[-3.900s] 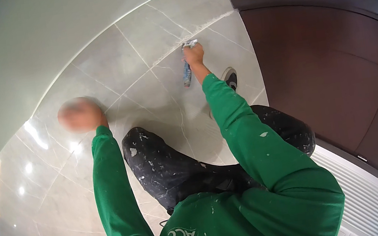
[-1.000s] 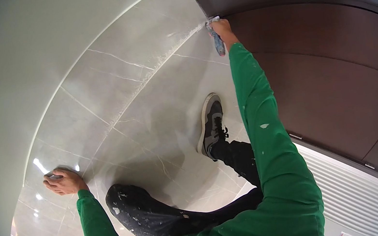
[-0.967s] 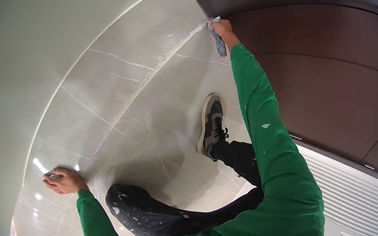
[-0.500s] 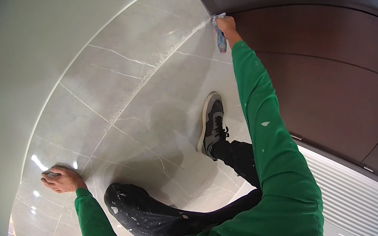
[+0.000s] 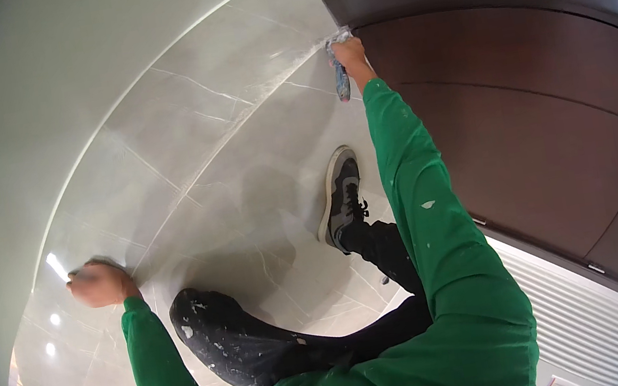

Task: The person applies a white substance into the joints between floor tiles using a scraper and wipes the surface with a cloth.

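Note:
My right hand (image 5: pixel 349 53) is closed on a paint-smeared putty knife (image 5: pixel 342 82). Its blade lies at the far end of a seam in the grey marbled tile floor (image 5: pixel 274 174), beside the dark brown panel. White residue (image 5: pixel 290 68) streaks the seam near the blade. At the left, my left hand (image 5: pixel 101 285) is closed and low over the tiles, blurred by motion. A dark grey edge shows at its far side, but the thing under the fingers cannot be made out.
A pale wall (image 5: pixel 21 140) curves along the left and far side. Dark brown panels (image 5: pixel 506 123) stand at the right, above a white ribbed surface (image 5: pixel 575 313). My shoe (image 5: pixel 341 196) and paint-spotted knee (image 5: pixel 200 321) are on the near side of the seam.
My right hand and the putty knife have shifted slightly left and nearer along the seam. White residue on the seam's nearer stretch looks much fainter. My left hand has blurred, staying in about the same place.

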The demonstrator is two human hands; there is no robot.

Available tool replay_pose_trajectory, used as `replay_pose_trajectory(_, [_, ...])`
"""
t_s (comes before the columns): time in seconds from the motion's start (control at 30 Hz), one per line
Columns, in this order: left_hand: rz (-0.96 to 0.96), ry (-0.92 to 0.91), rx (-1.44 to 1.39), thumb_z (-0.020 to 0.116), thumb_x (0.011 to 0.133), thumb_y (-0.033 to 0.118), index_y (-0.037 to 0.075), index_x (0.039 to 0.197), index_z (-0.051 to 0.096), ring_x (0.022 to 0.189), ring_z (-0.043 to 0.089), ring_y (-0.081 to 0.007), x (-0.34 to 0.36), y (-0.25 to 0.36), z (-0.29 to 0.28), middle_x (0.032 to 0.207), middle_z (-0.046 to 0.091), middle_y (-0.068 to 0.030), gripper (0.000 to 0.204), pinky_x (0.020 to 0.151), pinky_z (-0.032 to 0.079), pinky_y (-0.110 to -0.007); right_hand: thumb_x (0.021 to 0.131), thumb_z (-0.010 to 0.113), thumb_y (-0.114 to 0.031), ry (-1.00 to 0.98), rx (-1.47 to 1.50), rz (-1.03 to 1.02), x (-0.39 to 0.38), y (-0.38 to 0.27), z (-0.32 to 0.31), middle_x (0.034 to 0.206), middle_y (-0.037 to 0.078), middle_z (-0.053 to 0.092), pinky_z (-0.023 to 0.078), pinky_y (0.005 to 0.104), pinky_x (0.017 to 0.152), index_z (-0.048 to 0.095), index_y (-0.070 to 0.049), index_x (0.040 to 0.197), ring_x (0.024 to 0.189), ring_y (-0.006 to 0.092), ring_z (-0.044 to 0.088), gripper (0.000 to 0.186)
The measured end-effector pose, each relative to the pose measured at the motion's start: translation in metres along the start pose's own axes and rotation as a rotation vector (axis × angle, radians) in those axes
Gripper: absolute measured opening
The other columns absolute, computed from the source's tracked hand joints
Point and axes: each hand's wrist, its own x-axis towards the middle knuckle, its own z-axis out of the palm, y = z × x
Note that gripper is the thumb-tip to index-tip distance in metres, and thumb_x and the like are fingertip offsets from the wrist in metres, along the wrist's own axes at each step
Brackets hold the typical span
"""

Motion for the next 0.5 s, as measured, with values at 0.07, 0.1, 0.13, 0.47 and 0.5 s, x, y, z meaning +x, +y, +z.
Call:
replay_pose_trajectory(0.07, [0.001, 0.013, 0.003, 0.039, 0.103, 0.044, 0.006, 0.149, 0.046, 0.148, 0.033, -0.0325, 0.001, -0.001, 0.000, 0.158, 0.039, -0.0172, 0.060, 0.120, 0.024, -0.050, 0.080, 0.065, -0.006, -0.049, 0.039, -0.001, -0.017, -0.001, 0.011, 0.078, 0.019, 0.069, 0.057, 0.0434, 0.050, 0.066, 0.009, 0.085, 0.063, 0.0304, 0.072, 0.016])
replay_pose_trajectory(0.1, [-0.002, 0.009, -0.009, 0.040, 0.103, 0.044, 0.006, 0.149, 0.046, 0.148, 0.033, -0.0333, 0.001, -0.002, 0.000, 0.158, 0.039, -0.0176, 0.060, 0.120, 0.024, -0.050, 0.080, 0.065, -0.005, -0.029, 0.016, 0.008, -0.027, 0.000, 0.016, 0.076, 0.019, 0.068, 0.057, 0.0435, 0.049, 0.065, 0.009, 0.085, 0.061, 0.0305, 0.071, 0.015])
replay_pose_trajectory(0.13, [0.004, 0.005, -0.018, 0.041, 0.102, 0.043, 0.006, 0.150, 0.046, 0.148, 0.033, -0.0341, 0.001, -0.002, -0.001, 0.158, 0.039, -0.0179, 0.060, 0.120, 0.024, -0.050, 0.080, 0.064, -0.005, -0.009, -0.007, 0.019, -0.035, 0.000, 0.021, 0.075, 0.019, 0.068, 0.056, 0.0437, 0.049, 0.065, 0.009, 0.086, 0.059, 0.0306, 0.070, 0.015])
replay_pose_trajectory(0.47, [-0.016, 0.039, -0.075, 0.044, 0.101, 0.043, 0.007, 0.150, 0.044, 0.147, 0.033, -0.0341, 0.003, -0.001, -0.006, 0.157, 0.040, -0.0190, 0.060, 0.120, 0.022, -0.051, 0.083, 0.062, -0.008, -0.056, 0.049, 0.014, -0.145, 0.004, 0.072, 0.075, 0.025, 0.069, 0.058, 0.0469, 0.051, 0.063, 0.010, 0.085, 0.057, 0.0372, 0.071, 0.018])
replay_pose_trajectory(0.5, [-0.011, 0.028, -0.080, 0.044, 0.101, 0.043, 0.006, 0.150, 0.043, 0.148, 0.031, -0.0354, 0.002, -0.001, -0.007, 0.158, 0.038, -0.0203, 0.061, 0.122, 0.020, -0.050, 0.083, 0.062, -0.008, -0.064, 0.054, 0.001, -0.160, 0.004, 0.078, 0.075, 0.025, 0.069, 0.058, 0.0469, 0.051, 0.063, 0.010, 0.085, 0.057, 0.0372, 0.071, 0.018])
